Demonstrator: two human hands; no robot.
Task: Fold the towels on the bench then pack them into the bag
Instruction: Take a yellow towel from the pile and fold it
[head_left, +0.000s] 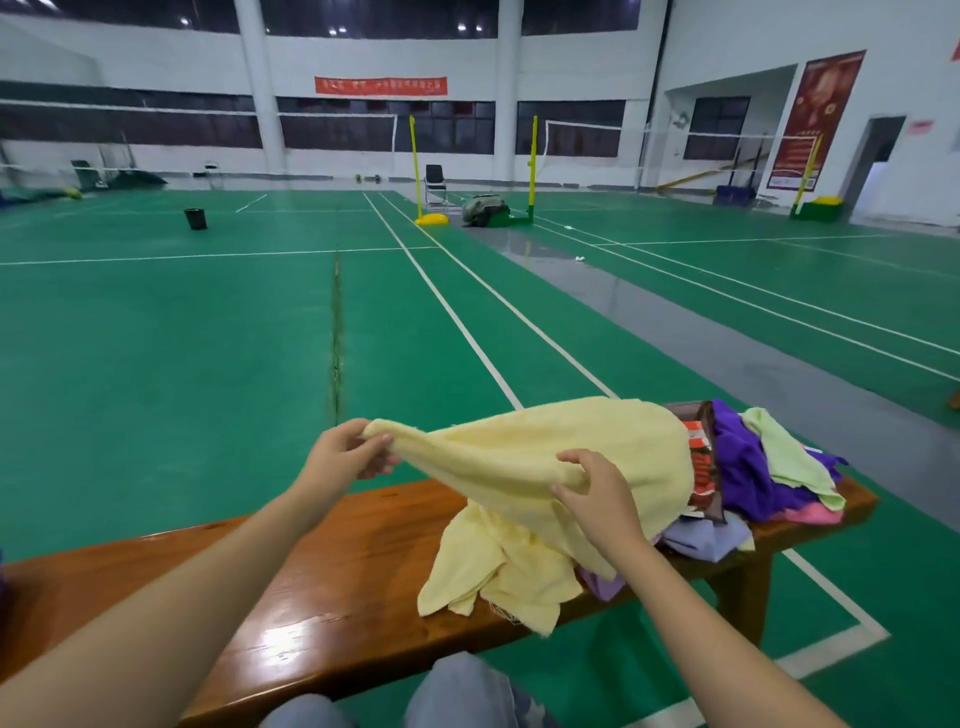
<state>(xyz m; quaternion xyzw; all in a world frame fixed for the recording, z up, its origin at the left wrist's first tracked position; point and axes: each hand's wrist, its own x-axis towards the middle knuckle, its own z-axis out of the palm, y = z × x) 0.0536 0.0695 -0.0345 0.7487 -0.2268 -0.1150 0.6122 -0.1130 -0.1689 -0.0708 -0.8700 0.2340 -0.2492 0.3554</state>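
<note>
A pale yellow towel (524, 452) is lifted above the wooden bench (332, 561). My left hand (345, 452) pinches its left corner. My right hand (597, 493) grips its lower edge, further right. The rest of the yellow cloth hangs down and bunches on the bench. Behind it a dark bag (701, 457) with red and white print stands partly hidden. A pile of towels lies at the bench's right end: a purple one (743, 467), a light green one (789, 452), a pink one (810, 514) and a lavender one (701, 538).
The bench's left half shows bare glossy wood. My knees in grey trousers (457, 696) are below the bench's near edge. Green badminton court floor with white lines stretches ahead, with net posts (415, 171), a chair (435, 182) and a black bin (195, 218) far off.
</note>
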